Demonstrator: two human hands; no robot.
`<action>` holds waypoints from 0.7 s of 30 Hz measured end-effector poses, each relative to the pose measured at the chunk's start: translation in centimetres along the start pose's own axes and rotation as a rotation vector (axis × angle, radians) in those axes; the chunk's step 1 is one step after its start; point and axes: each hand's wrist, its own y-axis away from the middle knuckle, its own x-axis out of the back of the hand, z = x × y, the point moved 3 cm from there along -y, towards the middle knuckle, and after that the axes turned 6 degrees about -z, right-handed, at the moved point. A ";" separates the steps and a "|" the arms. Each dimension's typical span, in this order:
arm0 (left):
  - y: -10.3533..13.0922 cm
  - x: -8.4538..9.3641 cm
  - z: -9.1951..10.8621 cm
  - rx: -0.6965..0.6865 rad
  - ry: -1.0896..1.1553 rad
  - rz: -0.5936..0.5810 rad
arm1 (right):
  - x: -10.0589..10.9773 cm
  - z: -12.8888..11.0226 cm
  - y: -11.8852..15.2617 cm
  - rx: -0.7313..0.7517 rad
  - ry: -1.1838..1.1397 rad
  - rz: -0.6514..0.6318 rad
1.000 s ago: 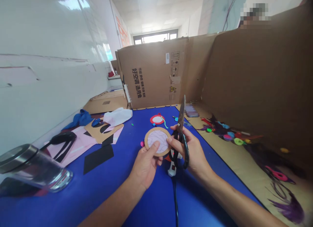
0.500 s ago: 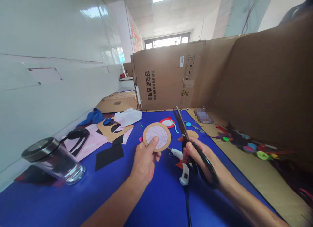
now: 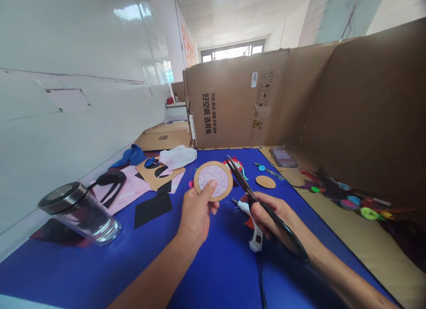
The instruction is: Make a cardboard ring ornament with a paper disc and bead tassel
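Note:
Pinched in my left hand (image 3: pixel 199 211) is a round disc (image 3: pixel 215 174) with a tan rim and a pale lilac centre crossed by dark lines; my thumb lies over its lower part. My right hand (image 3: pixel 274 213) grips black-handled scissors (image 3: pixel 240 175), their blades slightly apart and pointing up beside the disc's right edge without clearly touching it. Below and behind the scissors lies a white glue gun (image 3: pixel 256 237) with an orange trigger, partly covered by my right hand. A red-rimmed round piece (image 3: pixel 237 163) with a green strip is partly hidden behind the blades.
On the left stand a glass bottle (image 3: pixel 96 220) with a steel lid, a black sheet (image 3: pixel 153 210), pink paper (image 3: pixel 128 196), cut tan sheet (image 3: pixel 156 178) and white cloth (image 3: pixel 178 157). A tan oval (image 3: pixel 265 181) and compass (image 3: pixel 269 170) lie right. Cardboard (image 3: pixel 233 109) walls the back.
The scissors have tilted left and their tips have come down close to the disc. My left hand still holds the disc. The whole view has shifted slightly.

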 end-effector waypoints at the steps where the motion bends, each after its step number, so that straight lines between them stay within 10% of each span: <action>1: 0.0 0.0 0.0 0.004 -0.005 -0.002 | 0.0 0.0 0.0 0.000 0.000 0.000; 21: 0.0 -0.1 0.0 0.055 -0.006 0.000 | 0.0 0.1 0.0 -0.013 0.004 -0.052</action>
